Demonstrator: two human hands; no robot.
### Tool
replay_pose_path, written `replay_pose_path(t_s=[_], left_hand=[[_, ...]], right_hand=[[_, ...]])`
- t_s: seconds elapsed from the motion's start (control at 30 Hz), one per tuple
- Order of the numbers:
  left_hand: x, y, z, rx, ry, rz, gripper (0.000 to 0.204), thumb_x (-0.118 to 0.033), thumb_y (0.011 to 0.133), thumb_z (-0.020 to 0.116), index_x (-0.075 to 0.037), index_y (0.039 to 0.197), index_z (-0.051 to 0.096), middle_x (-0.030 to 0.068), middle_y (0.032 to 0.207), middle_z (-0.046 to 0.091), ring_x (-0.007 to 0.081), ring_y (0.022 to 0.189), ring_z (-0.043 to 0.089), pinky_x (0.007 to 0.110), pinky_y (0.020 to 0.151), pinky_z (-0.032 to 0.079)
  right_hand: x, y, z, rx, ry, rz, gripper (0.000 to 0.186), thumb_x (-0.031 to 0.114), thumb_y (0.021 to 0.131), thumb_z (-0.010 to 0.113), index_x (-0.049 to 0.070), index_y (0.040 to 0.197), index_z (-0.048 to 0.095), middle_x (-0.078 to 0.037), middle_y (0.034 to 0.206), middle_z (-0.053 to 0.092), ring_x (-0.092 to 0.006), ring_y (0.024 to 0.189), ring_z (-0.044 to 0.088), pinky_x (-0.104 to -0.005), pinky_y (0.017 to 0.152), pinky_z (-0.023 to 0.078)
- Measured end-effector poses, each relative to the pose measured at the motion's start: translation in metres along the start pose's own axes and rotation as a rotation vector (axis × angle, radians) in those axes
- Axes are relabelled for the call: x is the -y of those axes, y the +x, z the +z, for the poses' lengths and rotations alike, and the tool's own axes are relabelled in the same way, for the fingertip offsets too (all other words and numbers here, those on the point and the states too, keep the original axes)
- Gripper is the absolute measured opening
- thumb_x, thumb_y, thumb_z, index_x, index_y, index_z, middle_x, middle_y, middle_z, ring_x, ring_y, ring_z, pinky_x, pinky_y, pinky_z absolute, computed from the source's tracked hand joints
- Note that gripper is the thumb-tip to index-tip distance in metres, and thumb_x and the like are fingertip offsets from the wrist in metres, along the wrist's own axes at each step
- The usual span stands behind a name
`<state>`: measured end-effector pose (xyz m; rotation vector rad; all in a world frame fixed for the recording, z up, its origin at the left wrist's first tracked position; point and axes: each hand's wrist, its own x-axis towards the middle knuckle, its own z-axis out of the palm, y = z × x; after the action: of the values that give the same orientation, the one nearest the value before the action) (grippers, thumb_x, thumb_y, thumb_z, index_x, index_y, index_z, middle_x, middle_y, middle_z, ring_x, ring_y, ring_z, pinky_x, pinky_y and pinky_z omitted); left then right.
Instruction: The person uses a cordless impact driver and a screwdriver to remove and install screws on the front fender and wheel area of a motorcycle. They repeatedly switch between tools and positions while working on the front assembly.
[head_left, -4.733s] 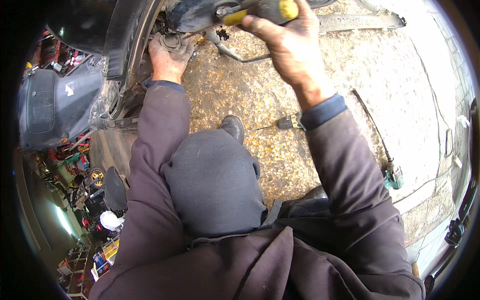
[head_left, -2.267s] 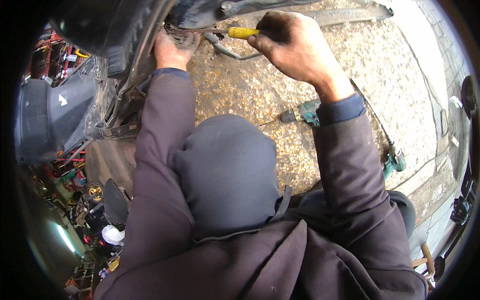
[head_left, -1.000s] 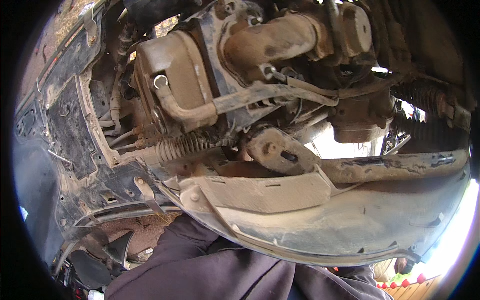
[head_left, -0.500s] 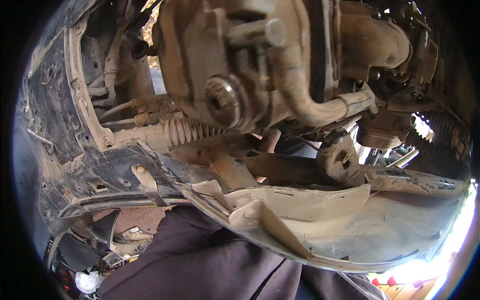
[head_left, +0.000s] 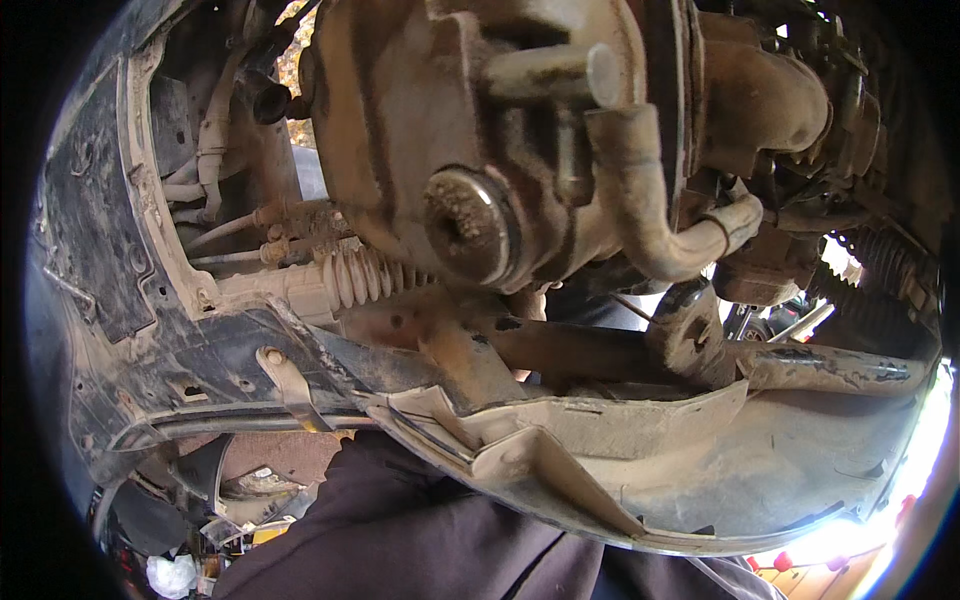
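Observation:
The dusty underside of a vehicle fills my view: a large metal housing point(head_left: 380, 120) with a round ribbed plug point(head_left: 462, 222), a bent hose point(head_left: 650, 230) and a ribbed rubber boot point(head_left: 365, 270). Below them lie a tubular arm point(head_left: 830, 370) and a curved plastic liner point(head_left: 690, 470). A small skin-coloured patch point(head_left: 536, 302), perhaps part of one of my hands, shows in a gap under the housing; which hand and what it holds are hidden. The rest of both hands is out of sight. My dark clothing point(head_left: 420, 530) fills the lower edge.
A dark perforated panel point(head_left: 100, 220) with brackets runs down the left. Loose parts point(head_left: 160, 520) and a crumpled white bag point(head_left: 172, 575) lie beyond it at the lower left. Bright daylight and several red round objects point(head_left: 783, 558) appear at the lower right.
Earlier, my hands held a yellow-handled screwdriver over the floor; now the underside fills the view. Since half a second ago, the housing has shifted slightly right and down in the picture.

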<state>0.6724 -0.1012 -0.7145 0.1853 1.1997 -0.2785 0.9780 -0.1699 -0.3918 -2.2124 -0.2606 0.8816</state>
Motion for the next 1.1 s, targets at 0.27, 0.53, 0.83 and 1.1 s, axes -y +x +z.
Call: replay_pose_path(t_s=[0.27,0.53,0.83,1.1], left_hand=[[-0.003,0.004,-0.004,0.0,0.01,0.007,0.03,-0.035,0.098,0.051,-0.01,0.113,0.059,0.0096,0.101,0.057,0.0248,0.09,0.055,0.047,0.084,0.051],[-0.021,0.012,0.017,0.024,-0.015,0.085,0.03,-0.035,0.098,0.051,-0.01,0.113,0.059,0.0097,0.101,0.058,0.025,0.09,0.055,0.047,0.084,0.051],[-0.094,0.033,0.078,0.055,-0.124,0.315,0.031,-0.035,0.098,0.05,-0.01,0.113,0.059,0.0098,0.101,0.058,0.0252,0.091,0.055,0.047,0.084,0.051],[-0.179,0.02,0.115,0.004,-0.222,0.66,0.031,-0.036,0.098,0.05,-0.01,0.113,0.059,0.0098,0.102,0.058,0.0254,0.091,0.055,0.047,0.084,0.051]], right_hand=[[-0.002,0.002,0.002,0.005,-0.001,-0.019,0.042,0.009,0.085,0.075,0.0,0.121,0.055,-0.011,0.116,0.064,-0.0216,0.109,0.061,-0.0374,0.094,0.049],[-0.004,0.008,0.004,0.032,0.009,-0.081,0.043,0.009,0.085,0.075,0.0,0.122,0.055,-0.011,0.116,0.063,-0.0216,0.109,0.061,-0.0377,0.095,0.049],[-0.014,0.028,0.003,0.106,0.036,-0.212,0.044,0.009,0.085,0.075,0.001,0.123,0.055,-0.011,0.117,0.063,-0.0216,0.109,0.061,-0.0381,0.095,0.048],[-0.035,0.054,-0.002,0.285,0.141,-0.617,0.044,0.009,0.085,0.075,0.001,0.123,0.055,-0.011,0.117,0.063,-0.0215,0.109,0.061,-0.0385,0.096,0.048]])
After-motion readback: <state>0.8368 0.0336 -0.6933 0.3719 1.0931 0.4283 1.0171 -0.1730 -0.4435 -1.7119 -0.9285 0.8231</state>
